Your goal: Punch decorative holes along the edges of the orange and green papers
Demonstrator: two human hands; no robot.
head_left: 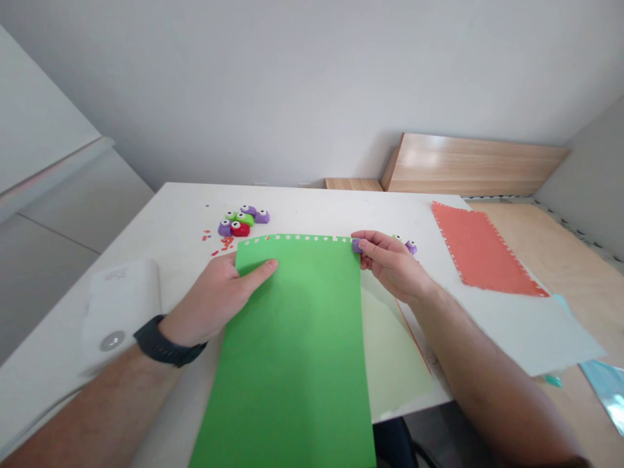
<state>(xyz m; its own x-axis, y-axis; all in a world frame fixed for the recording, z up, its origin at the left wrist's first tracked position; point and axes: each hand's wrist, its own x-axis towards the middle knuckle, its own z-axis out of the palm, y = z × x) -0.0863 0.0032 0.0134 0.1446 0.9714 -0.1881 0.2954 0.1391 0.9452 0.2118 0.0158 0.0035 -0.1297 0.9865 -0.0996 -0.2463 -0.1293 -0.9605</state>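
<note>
A sheet of green paper [302, 325] stretches toward me, its far edge lined with a row of small punched shapes. My left hand [231, 286] grips its left side, thumb on top and fingers underneath. At the far right corner, my right hand [392, 260] pinches a small purple paper punch [357, 246] that sits over the paper's edge. Past my left hand stands a cluster of purple, green and red punches [244, 221] with googly eyes. Just beyond my right hand, more punches [411, 247] are partly hidden.
Red paper bits [227, 244] lie near the punch cluster. A white device [121, 305] with a round button sits at left on the white table [312, 208]. To the right are a red sheet [487, 250] with punched edges and pale sheets [526, 331]. A wooden board [472, 162] stands behind.
</note>
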